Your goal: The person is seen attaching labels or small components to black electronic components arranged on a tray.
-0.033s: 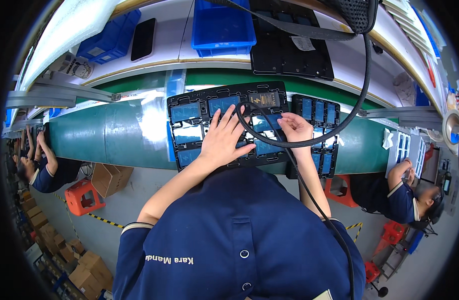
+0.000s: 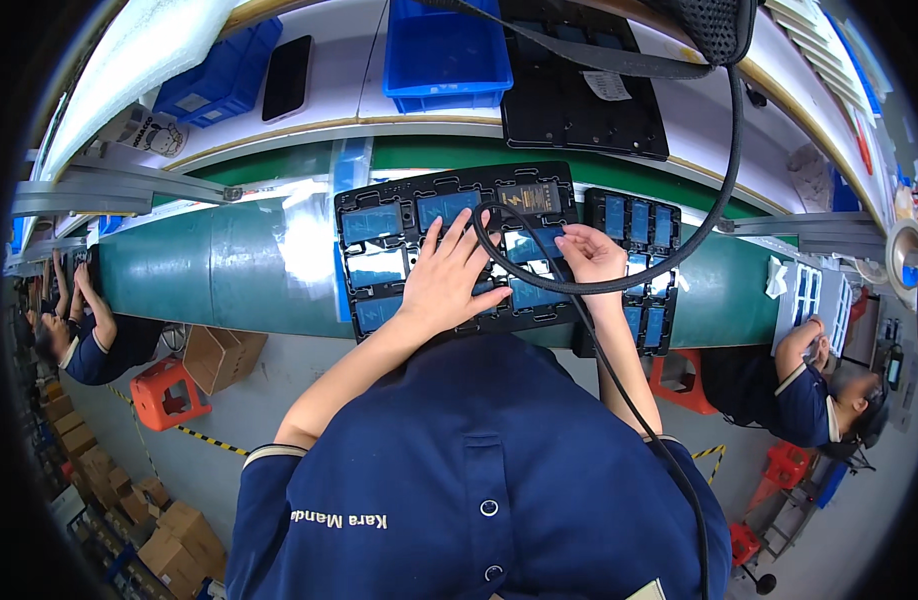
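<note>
A black tray point(image 2: 384, 192) lies across the green work surface in front of me, its pockets holding several flat battery packs with shiny blue faces. The pack at its far right point(image 2: 527, 200) shows a dark face with a lightning mark instead. My left hand point(image 2: 444, 275) rests palm down over the middle of the tray, fingers spread. At the tray's right side, the thumb and forefinger of my right hand point(image 2: 594, 260) are pinched together at the edge of a blue-faced battery pack point(image 2: 524, 243). Whatever lies between those fingertips is too small to make out.
A second black tray point(image 2: 591, 215) of blue-faced packs sits just right. A black cable point(image 2: 724, 190) loops over the work area. On the shelf beyond are a blue bin point(image 2: 447, 95), a phone point(image 2: 287, 78) and a black panel point(image 2: 579, 120). Other people sit left and right.
</note>
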`<state>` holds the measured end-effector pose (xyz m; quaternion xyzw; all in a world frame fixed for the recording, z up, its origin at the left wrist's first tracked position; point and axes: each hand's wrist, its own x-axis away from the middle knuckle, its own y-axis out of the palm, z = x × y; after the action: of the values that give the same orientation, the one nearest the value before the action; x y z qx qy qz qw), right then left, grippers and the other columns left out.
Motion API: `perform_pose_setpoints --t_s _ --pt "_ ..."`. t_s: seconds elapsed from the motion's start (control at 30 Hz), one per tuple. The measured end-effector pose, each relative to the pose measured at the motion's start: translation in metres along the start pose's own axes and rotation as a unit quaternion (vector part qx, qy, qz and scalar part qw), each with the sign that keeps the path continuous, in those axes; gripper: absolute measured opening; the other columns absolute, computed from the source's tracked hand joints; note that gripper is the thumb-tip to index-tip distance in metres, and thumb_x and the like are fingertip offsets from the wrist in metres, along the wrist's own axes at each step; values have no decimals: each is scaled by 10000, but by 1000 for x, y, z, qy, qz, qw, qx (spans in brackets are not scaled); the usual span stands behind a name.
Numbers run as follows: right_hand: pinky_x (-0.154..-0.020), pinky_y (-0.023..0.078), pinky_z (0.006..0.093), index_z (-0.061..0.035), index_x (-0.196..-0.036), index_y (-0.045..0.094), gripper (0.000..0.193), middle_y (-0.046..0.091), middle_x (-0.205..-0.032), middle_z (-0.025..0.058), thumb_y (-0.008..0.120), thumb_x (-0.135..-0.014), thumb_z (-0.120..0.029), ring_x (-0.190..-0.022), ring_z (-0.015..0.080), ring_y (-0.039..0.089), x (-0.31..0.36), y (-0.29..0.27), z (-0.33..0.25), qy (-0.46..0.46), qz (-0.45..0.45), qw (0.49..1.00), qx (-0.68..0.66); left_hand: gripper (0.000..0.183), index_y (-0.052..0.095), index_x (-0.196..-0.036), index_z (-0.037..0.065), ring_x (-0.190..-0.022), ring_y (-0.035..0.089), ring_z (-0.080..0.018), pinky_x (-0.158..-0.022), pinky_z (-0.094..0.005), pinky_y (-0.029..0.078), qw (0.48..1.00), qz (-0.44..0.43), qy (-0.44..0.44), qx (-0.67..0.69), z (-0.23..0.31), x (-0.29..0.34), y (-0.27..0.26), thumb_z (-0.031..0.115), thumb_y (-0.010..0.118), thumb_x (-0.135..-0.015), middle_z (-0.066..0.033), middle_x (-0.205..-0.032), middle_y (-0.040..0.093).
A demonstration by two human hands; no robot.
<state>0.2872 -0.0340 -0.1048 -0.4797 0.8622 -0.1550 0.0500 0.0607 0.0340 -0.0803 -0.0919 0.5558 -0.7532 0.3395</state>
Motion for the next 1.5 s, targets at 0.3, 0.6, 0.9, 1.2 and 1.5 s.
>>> perform_pose_setpoints --t_s 0.3,0.6,0.9,1.2,1.5 --pt "-668 533 236 42 -943 696 204 713 -801 88 752 -759 -25 -716 108 663 2 1 1 -11 16 1000 -11 591 577 -1244 186 -1337 350 -354 -1100 -536 223 999 -27 29 1 2 0 -4 544 642 -779 -168 -1373 443" --pt "-670 535 237 36 -936 692 181 715 -803 98 734 -766 -5 -752 111 683 6 4 -12 -15 19 1000 15 587 584 -1254 223 -1355 324 -347 -1108 -535 207 998 -43 34 -15 2 -1 -5 573 622 -785 -163 -1403 416" --pt "-721 529 357 -25 -1063 636 338 623 -967 163 718 -736 -13 -856 274 647 10 16 -19 -177 23 967 179 427 608 -1179 96 -1304 385 -381 -1088 -521 249 990 35 -13 139 -25 12 -20 268 678 -795 -168 -1342 481" --pt "-612 429 291 -23 -1050 614 296 547 -1039 156 660 -766 41 -834 244 558 15 10 -5 -192 82 965 160 266 621 -945 14 -908 606 -380 -810 -439 472 801 134 -581 50 -167 186 26 263 604 -855 -207 -947 624" --pt "-531 385 230 15 -998 632 226 593 -1002 138 647 -775 51 -593 121 458 11 23 -11 -223 64 960 157 544 541 -1093 60 -1007 542 -328 -837 -440 437 778 73 -624 -7 -112 186 67 364 788 -714 -133 -1055 565"
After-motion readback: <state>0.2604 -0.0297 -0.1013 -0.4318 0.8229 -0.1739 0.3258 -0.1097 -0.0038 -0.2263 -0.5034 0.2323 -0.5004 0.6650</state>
